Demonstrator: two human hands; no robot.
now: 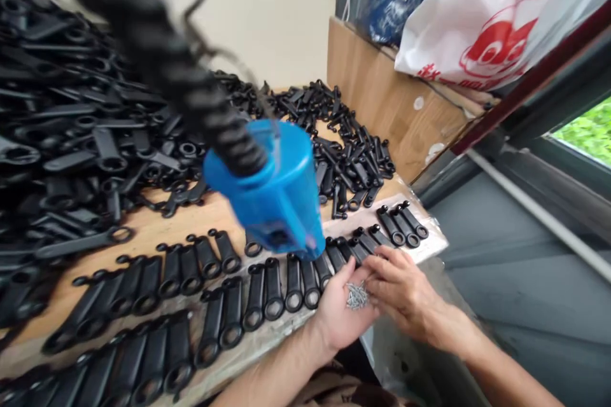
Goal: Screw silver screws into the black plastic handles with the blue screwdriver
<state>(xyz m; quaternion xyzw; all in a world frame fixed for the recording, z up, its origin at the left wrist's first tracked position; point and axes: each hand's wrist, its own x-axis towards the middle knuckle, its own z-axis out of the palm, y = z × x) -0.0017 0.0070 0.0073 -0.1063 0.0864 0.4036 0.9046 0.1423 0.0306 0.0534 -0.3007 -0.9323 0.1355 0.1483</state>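
My left hand (340, 311) is held palm up at the table's front edge and cups a small heap of silvery screws (357, 296). My right hand (405, 289) rests against it from the right, its fingertips on the screws. Just beyond both hands, black plastic handle parts (267, 289) lie side by side in rows on the wooden table (153, 232). A blue power tool (274, 194) hangs above the rows on a black coiled cable (157, 44).
A large loose heap of the same black parts (62, 121) covers the left and back of the table. A wooden box (391, 108) stands at the right with a white and red plastic bag (477, 13) on top. A window frame (548, 133) runs along the right.
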